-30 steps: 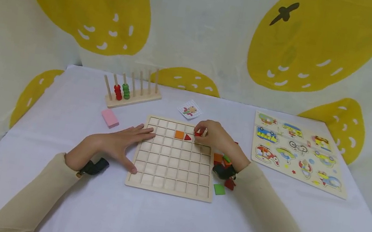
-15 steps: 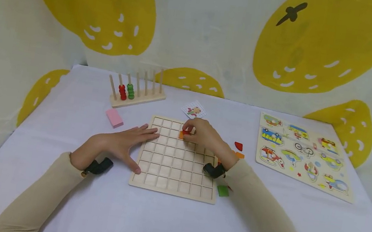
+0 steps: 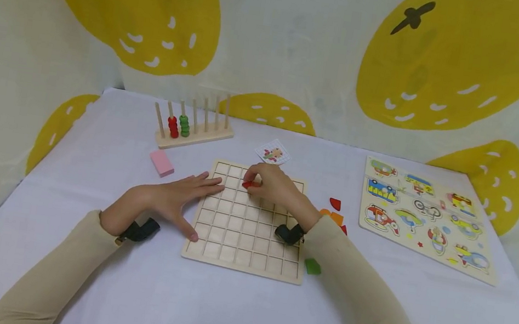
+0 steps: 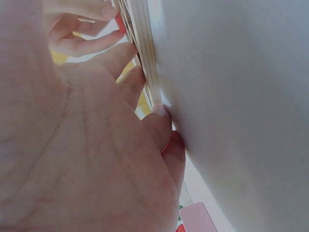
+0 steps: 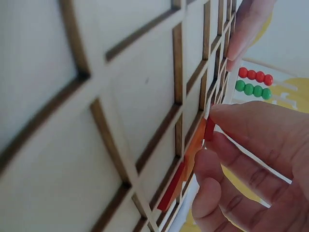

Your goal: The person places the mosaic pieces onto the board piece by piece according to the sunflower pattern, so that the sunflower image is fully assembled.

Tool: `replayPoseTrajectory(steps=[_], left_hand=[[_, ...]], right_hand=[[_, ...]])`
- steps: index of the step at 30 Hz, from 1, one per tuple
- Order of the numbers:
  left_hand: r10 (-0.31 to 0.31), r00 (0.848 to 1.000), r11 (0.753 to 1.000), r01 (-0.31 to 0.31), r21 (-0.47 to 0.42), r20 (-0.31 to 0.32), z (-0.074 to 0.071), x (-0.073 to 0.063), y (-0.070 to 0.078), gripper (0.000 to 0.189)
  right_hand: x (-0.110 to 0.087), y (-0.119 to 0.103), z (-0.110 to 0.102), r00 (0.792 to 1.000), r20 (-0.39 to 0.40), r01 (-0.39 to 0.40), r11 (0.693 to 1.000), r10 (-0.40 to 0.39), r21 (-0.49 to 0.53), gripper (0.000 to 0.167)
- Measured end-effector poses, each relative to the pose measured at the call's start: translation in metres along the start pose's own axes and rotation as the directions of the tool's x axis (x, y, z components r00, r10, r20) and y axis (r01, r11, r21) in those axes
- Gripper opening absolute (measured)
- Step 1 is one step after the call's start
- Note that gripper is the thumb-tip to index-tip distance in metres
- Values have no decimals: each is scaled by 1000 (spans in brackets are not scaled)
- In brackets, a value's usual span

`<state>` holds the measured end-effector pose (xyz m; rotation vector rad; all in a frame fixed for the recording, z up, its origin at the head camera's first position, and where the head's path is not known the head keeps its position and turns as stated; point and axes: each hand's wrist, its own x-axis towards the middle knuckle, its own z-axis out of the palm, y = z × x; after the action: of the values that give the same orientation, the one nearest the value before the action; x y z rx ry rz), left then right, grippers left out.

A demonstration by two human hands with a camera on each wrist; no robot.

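Observation:
A wooden grid board (image 3: 240,224) lies flat on the white-covered table. My left hand (image 3: 165,200) rests along its left edge, fingers spread and mostly straight, the thumb near the lower left corner. Between thumb and fingertips my right hand (image 3: 277,185) pinches a small red piece (image 5: 209,128), held right at a cell in the board's upper part. Beside it in the right wrist view, an orange square piece (image 5: 192,149) and a red triangle piece (image 5: 171,189) sit in the grid. In the head view both are hidden behind the right hand.
Several loose pieces lie right of the board, among them a red one (image 3: 335,204), an orange one (image 3: 337,218) and a green one (image 3: 312,266). Behind the board are a pattern card (image 3: 273,152) and a bead stand (image 3: 193,136). A pink block (image 3: 162,163) and a vehicle puzzle (image 3: 423,218) flank it.
My right hand has moved left across the board's upper part with a red piece, past the orange square and red triangle. The left hand stays on the board's edge. The head view has shifted slightly.

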<state>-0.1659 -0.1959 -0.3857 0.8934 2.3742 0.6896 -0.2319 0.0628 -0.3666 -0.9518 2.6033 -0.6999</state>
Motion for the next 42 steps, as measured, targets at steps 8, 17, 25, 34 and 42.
replayPoseTrajectory(steps=[8, 17, 25, 34, 42], left_hand=[[0, 1000, 1000, 0, 8, 6, -1, 1, 1, 114], [-5, 1000, 1000, 6, -17, 12, 1, -1, 2, 114], [-12, 1000, 1000, 12, -2, 13, 2, 0, 1, 115], [-24, 1000, 1000, 24, 7, 12, 1, 0, 2, 116], [-16, 1000, 1000, 16, -3, 3, 2, 0, -1, 116]], right_hand=[[1, -2, -1, 999, 35, -39, 999, 38, 10, 12], [-1, -4, 1, 999, 32, -33, 999, 33, -1, 9], [-4, -4, 0, 999, 16, -29, 999, 28, 27, 13], [-21, -2, -11, 998, -26, -57, 997, 58, 43, 12], [-41, 10, -18, 990, -44, -128, 988, 133, 91, 13]])
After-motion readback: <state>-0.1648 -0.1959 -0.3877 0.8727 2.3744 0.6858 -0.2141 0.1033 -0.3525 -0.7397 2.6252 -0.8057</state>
